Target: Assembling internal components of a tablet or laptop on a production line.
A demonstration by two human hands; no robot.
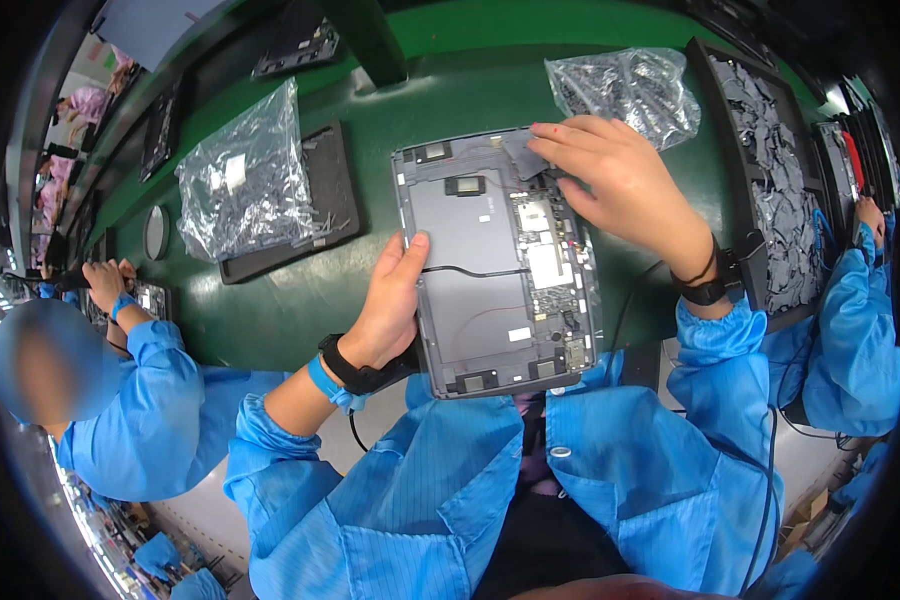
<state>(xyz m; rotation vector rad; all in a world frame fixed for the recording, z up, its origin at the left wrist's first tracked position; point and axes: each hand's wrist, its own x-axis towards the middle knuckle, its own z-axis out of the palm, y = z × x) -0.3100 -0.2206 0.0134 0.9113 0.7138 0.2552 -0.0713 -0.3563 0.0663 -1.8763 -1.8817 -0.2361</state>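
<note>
A tablet-like device with its back off (470, 240) is held above the green bench, showing a large grey panel, a circuit board (548, 260) and thin wires. My left hand (395, 295) grips its left edge, thumb on top and fingers underneath. At the upper right corner, my right hand (615, 170) lies with fingers stretched out and thumb apart. Its fingertips touch a small dark grey piece (523, 160) there; part of that piece is hidden under the fingers. Both wrists wear black bands.
A clear plastic bag of dark parts (245, 185) lies on a black foam tray (342, 190) at left. Another clear bag (630, 90) is at the far right. A dark divided tray of grey pieces (780, 200) stands right. Co-workers in blue (160, 410) sit on both sides.
</note>
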